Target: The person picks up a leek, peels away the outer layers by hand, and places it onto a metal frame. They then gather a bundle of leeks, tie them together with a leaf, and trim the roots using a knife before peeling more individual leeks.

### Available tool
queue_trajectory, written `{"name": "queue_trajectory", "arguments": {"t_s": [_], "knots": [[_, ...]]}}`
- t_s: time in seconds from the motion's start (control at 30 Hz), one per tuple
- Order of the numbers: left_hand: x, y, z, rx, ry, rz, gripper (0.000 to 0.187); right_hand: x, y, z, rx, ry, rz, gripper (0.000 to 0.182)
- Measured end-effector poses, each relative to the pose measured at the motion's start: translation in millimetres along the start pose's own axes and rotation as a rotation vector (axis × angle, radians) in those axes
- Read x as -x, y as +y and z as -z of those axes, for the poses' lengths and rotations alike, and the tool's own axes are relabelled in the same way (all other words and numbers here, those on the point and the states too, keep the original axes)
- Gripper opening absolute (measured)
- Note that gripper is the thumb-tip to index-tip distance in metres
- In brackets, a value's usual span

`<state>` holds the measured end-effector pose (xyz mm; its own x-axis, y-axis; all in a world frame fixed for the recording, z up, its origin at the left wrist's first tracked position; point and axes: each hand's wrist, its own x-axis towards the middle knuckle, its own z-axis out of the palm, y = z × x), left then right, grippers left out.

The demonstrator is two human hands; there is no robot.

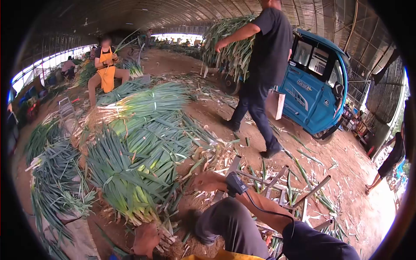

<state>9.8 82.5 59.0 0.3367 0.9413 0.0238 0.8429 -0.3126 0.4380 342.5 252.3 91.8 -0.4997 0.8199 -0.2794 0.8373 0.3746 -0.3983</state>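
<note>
At the bottom, my left hand (146,239) is closed at the root end of some green onions, with pale stalks and roots showing beside it. Just above it lies a loose heap of green onions (125,177), white ends toward me. My right hand (208,181) reaches left over the ground at the heap's right edge; its fingers are blurred, and whether they hold anything does not show. A dark device (236,184) with a cable is strapped to my right wrist. Behind the heap is a tied green onion bundle (147,103).
A metal frame (299,190) stands by my right leg, amid scattered trimmings. One person (268,56) walks past a load of green onions (229,47) and a blue three-wheeler (312,86). Another, in an orange apron (107,76), sits at the back left. More green onions (58,173) lie left.
</note>
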Motion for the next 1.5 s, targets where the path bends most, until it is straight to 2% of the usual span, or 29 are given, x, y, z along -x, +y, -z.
{"name": "queue_trajectory", "arguments": {"t_s": [0.1, 0.17, 0.27, 0.33, 0.37, 0.43, 0.5, 0.6, 0.7, 0.8, 0.9, 1.0, 1.03, 1.23, 1.3, 1.33, 1.4, 1.47, 1.5], "knots": [[6.0, 0.9, -11.9, 0.017, 0.099, -0.122, 0.035, -1.7, 21.0, -33.4, -0.049, 0.039, 0.01, 0.039], [9.8, 19.1, -4.6, 0.02, 0.058, -0.054, 0.035, -4.0, 36.2, -70.4, -0.123, 0.046, -0.006, 0.039], [17.6, 36.1, -5.5, 0.017, 0.089, -0.059, 0.038, 6.8, 16.8, -75.6, 0.264, -0.269, -0.111, 0.034], [21.3, 48.8, -5.2, 0.028, 0.093, -0.055, 0.039, 21.4, 16.1, -86.1, 0.208, -0.148, -0.016, 0.031], [23.1, 45.9, -11.5, 0.023, 0.166, -0.138, 0.04, 23.6, 20.9, -92.4, 0.182, -0.083, 0.033, 0.03], [21.1, 45.2, -12.6, -0.013, 0.042, -0.055, 0.04, 21.6, 24.4, -96.0, 0.141, 0.061, 0.14, 0.028], [18.4, 41.4, -11.9, -0.043, -0.035, 0.044, 0.039, 18.7, 25.2, -96.1, 0.112, 0.038, 0.101, 0.027], [17.2, 26.5, -23.3, -0.06, 0.048, -0.022, 0.04, 26.2, 28.8, -93.5, 0.088, 0.066, 0.076, 0.028], [6.1, 49.4, 1.4, -0.016, -0.184, 0.157, 0.045, 44.0, 31.0, -89.0, 0.073, 0.091, 0.036, 0.028], [7.8, 46.6, -8.6, -0.039, -0.041, 0.054, 0.044, 54.3, 34.5, -85.8, 0.063, 0.117, -0.001, 0.028], [0.6, 61.1, 0.1, 0.036, -0.034, 0.018, 0.043, 59.6, 38.8, -84.1, 0.052, 0.142, -0.016, 0.029], [-9.8, 59.1, -8.4, 0.067, -0.13, 0.032, 0.041, 60.0, 43.3, -81.9, 0.047, 0.166, -0.025, 0.029], [-13.9, 63.2, -9.4, 0.078, -0.193, 0.128, 0.041, 58.4, 45.6, -83.1, 0.048, 0.171, -0.03, 0.03], [-15.6, 71.8, -13.4, -0.053, -0.21, 0.048, 0.046, 42.1, 41.6, -84.9, 0.074, 0.2, -0.03, 0.031], [-18.4, 75.5, -11.4, -0.051, -0.295, 0.132, 0.047, 38.8, 38.5, -85.4, 0.09, 0.219, -0.026, 0.031], [-20.5, 79.7, -9.1, -0.049, -0.339, 0.173, 0.047, 37.3, 38.3, -84.3, 0.099, 0.235, -0.024, 0.031], [-13.5, 105.6, 0.3, -0.116, -0.244, 0.118, 0.046, 35.3, 34.9, -80.9, 0.116, 0.283, -0.02, 0.032], [-12.3, 96.8, -5.7, -0.092, -0.222, 0.114, 0.044, 38.7, 28.1, -69.9, 0.139, 0.403, -0.003, 0.032], [-16.7, 59.4, -24.6, -0.036, -0.25, 0.14, 0.043, 42.4, 23.9, -62.3, 0.134, 0.53, 0.026, 0.033]]}}
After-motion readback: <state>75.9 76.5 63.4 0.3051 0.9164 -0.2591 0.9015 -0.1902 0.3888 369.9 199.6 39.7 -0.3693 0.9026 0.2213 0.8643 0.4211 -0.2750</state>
